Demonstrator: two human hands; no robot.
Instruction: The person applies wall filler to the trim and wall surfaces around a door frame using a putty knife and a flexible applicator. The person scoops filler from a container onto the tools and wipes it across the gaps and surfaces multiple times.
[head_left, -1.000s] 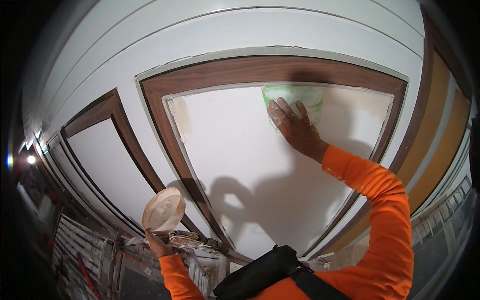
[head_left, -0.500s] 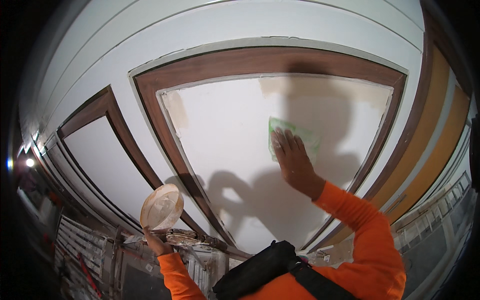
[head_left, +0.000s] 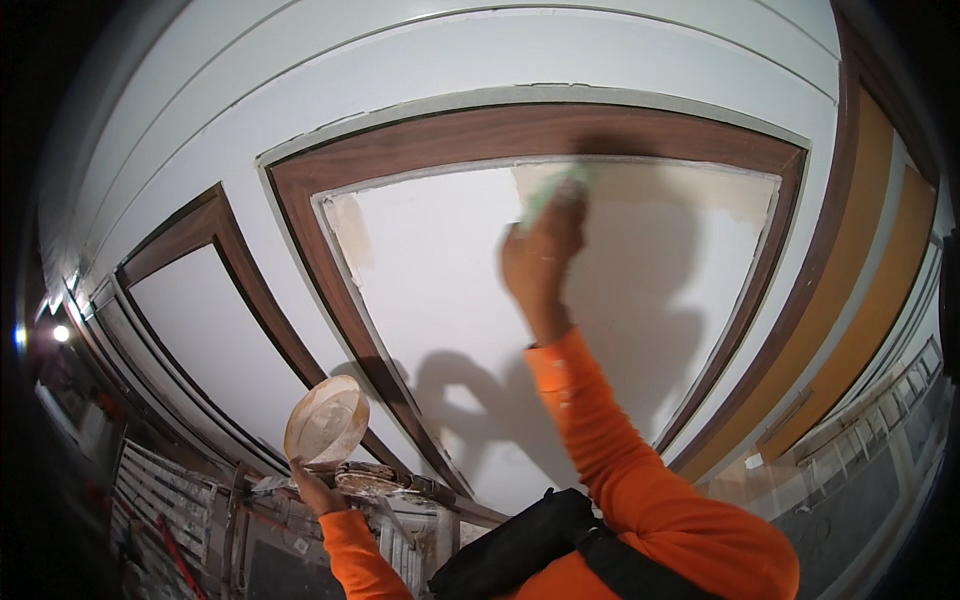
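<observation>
My right hand [head_left: 545, 255], blurred, grips a pale green sheet or pad [head_left: 570, 183] at the upper middle of a white panel [head_left: 420, 280] framed in brown wood-look trim [head_left: 470, 130]. Beige patches [head_left: 735, 195] show along the panel's top and left edges. At the lower left, my left hand [head_left: 312, 485] holds a round, shallow, white-smeared container [head_left: 325, 420] raised at its rim, with fingers partly hidden behind it. A black bag [head_left: 510, 540] on a strap lies across my front.
A second framed panel [head_left: 220, 330] stands left. Ochre panels [head_left: 895, 260] in brown trim are at right. Below are a cluttered dirty ledge [head_left: 390, 480], metal slatted platforms [head_left: 160, 505] and, at lower right, ladder-like rungs [head_left: 880, 420]. A lamp [head_left: 61, 333] shines at far left.
My right hand with the green sheet moved down the panel, then up and left, now tilted and closed round it. My left hand and container have barely moved.
</observation>
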